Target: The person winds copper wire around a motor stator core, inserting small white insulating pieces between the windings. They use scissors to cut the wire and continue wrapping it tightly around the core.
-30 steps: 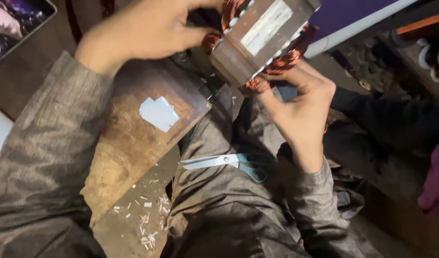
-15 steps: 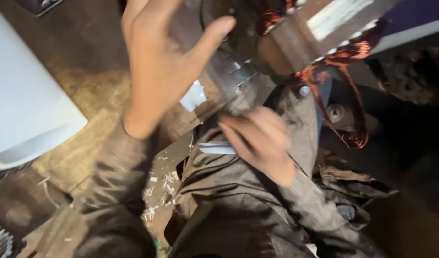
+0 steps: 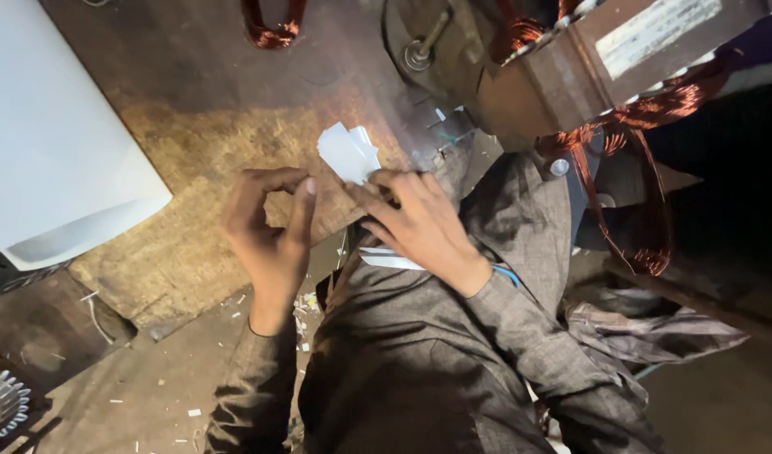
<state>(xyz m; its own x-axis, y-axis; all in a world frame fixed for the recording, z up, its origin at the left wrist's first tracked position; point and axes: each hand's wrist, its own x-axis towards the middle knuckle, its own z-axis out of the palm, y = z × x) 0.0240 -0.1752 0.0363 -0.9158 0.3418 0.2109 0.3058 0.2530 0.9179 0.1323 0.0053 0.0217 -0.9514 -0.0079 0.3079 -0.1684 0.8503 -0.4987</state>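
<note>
Head view: I see my right hand (image 3: 419,223) with fingertips on the small white paper pieces (image 3: 349,153) on the wooden board (image 3: 209,109); my left hand (image 3: 272,227) is loosely curled beside it, holding nothing.

1. Work surface: a worn wooden board (image 3: 192,109), scuffed and stained, lit warmly near its middle.
2. Upper left: a white sheet (image 3: 50,143) lies curled over the board's edge.
3. Floor (image 3: 134,395): bare, dusty, strewn with small white scraps (image 3: 192,412).
4. Lower left corner: a ribbed metal part (image 3: 1,402).
5. Right side: in deep shadow; detail cannot be made out.
</note>
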